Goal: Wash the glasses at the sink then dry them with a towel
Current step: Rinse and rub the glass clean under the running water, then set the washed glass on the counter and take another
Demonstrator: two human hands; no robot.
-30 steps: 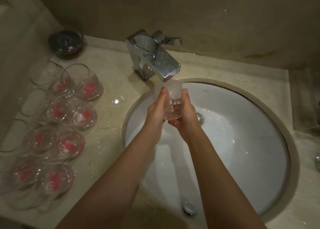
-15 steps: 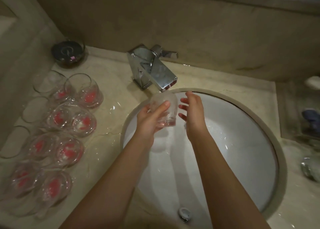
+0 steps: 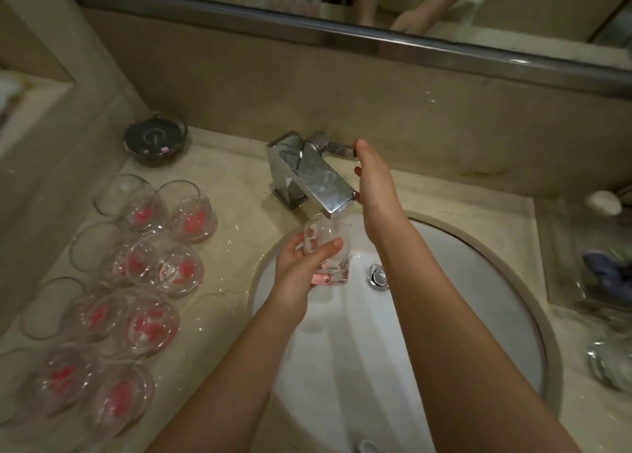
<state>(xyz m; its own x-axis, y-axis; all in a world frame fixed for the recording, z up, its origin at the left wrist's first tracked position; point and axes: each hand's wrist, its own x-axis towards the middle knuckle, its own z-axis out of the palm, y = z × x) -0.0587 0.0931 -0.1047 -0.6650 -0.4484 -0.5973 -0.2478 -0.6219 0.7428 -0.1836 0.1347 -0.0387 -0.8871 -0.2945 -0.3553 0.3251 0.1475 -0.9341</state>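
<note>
Blurred clutter (image 3: pixel 607 274) at right unreadable; lowest glasses (image 3: pixel 20 401) cut by left edge

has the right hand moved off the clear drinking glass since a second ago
Yes. The right hand has left the clear drinking glass and gone up to the chrome faucet, fingertips at its lever. The left hand alone holds the glass under the spout.
</note>
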